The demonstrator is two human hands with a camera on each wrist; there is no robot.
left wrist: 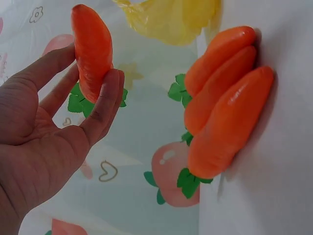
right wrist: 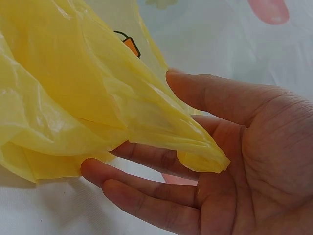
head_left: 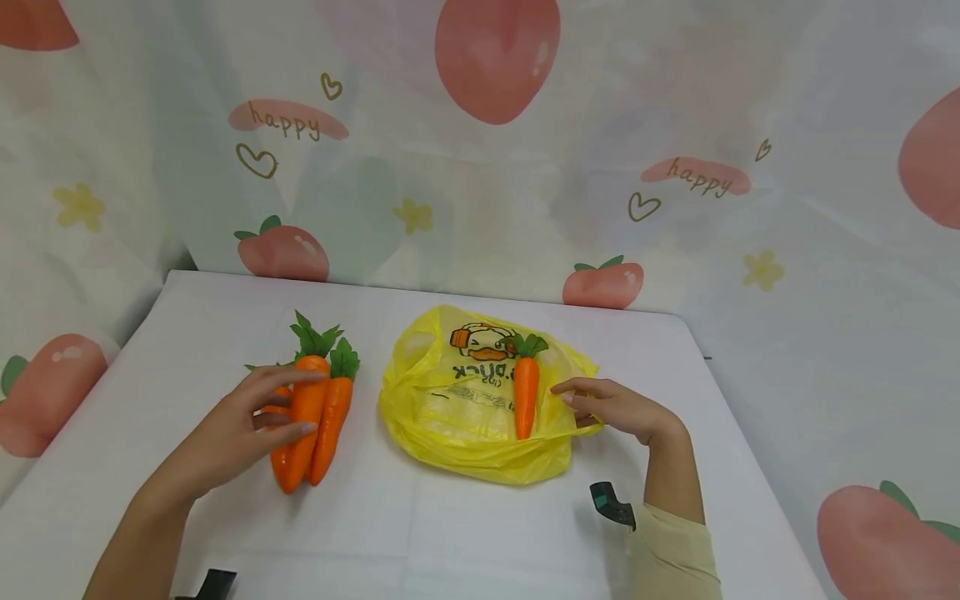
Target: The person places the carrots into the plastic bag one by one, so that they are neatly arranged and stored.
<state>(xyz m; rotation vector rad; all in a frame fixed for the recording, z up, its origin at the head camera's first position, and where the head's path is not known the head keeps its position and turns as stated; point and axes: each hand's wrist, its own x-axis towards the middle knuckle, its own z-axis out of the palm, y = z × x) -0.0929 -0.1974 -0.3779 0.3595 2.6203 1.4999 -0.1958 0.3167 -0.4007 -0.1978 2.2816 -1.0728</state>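
My left hand (head_left: pixel 251 417) pinches an orange carrot (left wrist: pixel 94 54) with green leaves between thumb and fingers, above a group of carrots (left wrist: pixel 230 125) lying side by side on the table. In the head view the held carrot overlaps that group. My right hand (head_left: pixel 618 407) is at the right edge of a yellow plastic bag (head_left: pixel 438 400) printed with a duck face. In the right wrist view its thumb lies at the bag's edge (right wrist: pixel 161 122), the index finger is partly hidden behind the plastic, and a loose corner rests near the palm. Another carrot (head_left: pixel 526 398) lies at the bag, leaves away from me.
A white cloth covers the table (head_left: pixel 480 533). Behind and beside it hangs a curtain (head_left: pixel 510 208) printed with peaches, hearts and the word "happy". A dark curved piece (head_left: pixel 611 503) sticks out at the right sleeve (head_left: pixel 671 550), and another dark piece (head_left: pixel 215 585) shows by the left forearm.
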